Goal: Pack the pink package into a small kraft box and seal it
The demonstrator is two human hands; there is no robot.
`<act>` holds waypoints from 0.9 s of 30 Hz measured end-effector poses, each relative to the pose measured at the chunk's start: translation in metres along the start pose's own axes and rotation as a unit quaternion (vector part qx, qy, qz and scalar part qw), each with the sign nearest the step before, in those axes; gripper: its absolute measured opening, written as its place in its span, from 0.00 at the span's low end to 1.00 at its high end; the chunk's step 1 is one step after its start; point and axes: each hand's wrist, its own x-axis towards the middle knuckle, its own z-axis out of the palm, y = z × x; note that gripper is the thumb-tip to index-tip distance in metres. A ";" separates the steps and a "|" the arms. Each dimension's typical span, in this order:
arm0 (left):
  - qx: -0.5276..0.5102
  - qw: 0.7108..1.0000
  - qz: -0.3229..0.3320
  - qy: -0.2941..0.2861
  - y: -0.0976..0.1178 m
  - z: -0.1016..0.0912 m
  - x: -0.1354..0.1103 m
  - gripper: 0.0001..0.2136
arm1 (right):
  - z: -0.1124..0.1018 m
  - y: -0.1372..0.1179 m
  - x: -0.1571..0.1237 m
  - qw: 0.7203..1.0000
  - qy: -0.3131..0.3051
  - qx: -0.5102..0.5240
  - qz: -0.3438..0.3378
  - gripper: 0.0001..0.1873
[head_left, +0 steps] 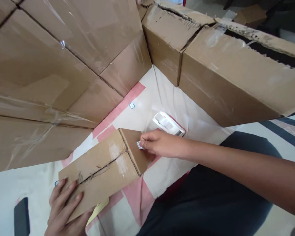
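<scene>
A taped cardboard box (100,164) lies at a slant on the cloth, with a torn seam along its top. My left hand (66,209) holds its near left end, the fingers apart over the top surface. At the box's far right end, my right hand (159,144) is closed, pinching a small white sticker (140,145) with a blue edge between thumb and fingers. The sticker is against or just in front of that end face; I cannot tell which. Just beyond my right hand lies a white device (168,123) with a red side.
Stacked, wrapped cartons (51,75) rise on the left. More cartons (226,75) with torn tops line the right. Another small blue-edged sticker (132,105) is on the pink-and-white cloth (159,95). A dark phone-like object (22,216) lies at lower left. My leg (206,196) is at lower right.
</scene>
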 end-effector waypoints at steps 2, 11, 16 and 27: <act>-0.007 1.000 -0.013 0.002 0.002 0.000 0.000 0.35 | 0.000 0.002 0.001 1.000 0.007 -0.004 -0.003 0.17; -0.014 0.999 -0.037 0.035 0.018 0.009 0.009 0.32 | 0.004 0.012 0.003 0.998 0.056 -0.004 0.013 0.21; -0.026 0.998 -0.048 0.037 0.027 0.009 0.016 0.34 | 0.010 0.014 -0.001 0.996 -0.008 0.072 -0.044 0.09; -0.040 0.994 -0.027 0.102 0.022 0.020 0.019 0.29 | 0.016 0.019 0.004 0.995 0.030 0.066 -0.070 0.13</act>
